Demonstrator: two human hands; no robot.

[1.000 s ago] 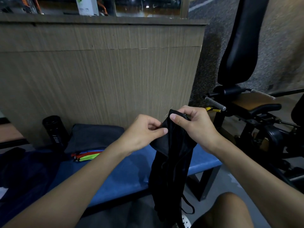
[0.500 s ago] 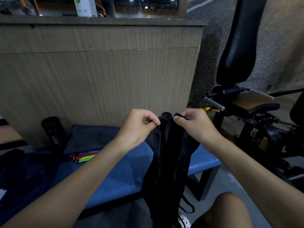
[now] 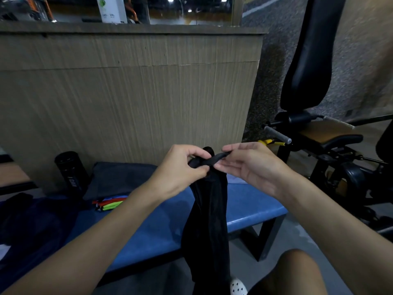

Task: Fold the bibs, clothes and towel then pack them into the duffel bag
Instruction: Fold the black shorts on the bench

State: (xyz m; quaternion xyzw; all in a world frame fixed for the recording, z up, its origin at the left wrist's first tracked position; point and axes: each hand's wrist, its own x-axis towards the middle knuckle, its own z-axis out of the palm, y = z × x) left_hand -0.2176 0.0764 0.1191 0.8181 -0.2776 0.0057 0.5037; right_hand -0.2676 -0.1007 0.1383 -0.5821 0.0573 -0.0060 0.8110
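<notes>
view from a head camera looking down at two bare forearms reaching to the middle of the frame. the left hand [image 3: 182, 167] is curled round the bunched top of a black garment [image 3: 209, 220], fingers closed on the cloth. the right hand [image 3: 251, 167], just beside it, pinches a narrow band at the same top edge between thumb and fingertips, its other fingers fairly straight. the hands sit close together, almost touching, with the band stretched level between them.

the garment hangs straight down from the hands, so its long axis is vertical. it falls in front of a blue padded counter [image 3: 255, 206] and runs out of the bottom edge of the frame. the counter lies below and beyond both hands, and neither hand is clearly nearer to it.

at the left of the counter lie a folded grey towel [image 3: 119, 177], a flat bundle [image 3: 108, 204] with orange, green and blue edges, likely the bibs, and an upright black bottle [image 3: 71, 171]. dark navy fabric [image 3: 32, 226] fills the lower left; i cannot tell whether it is the bag. a gym machine [image 3: 319, 145] stands at the right.
</notes>
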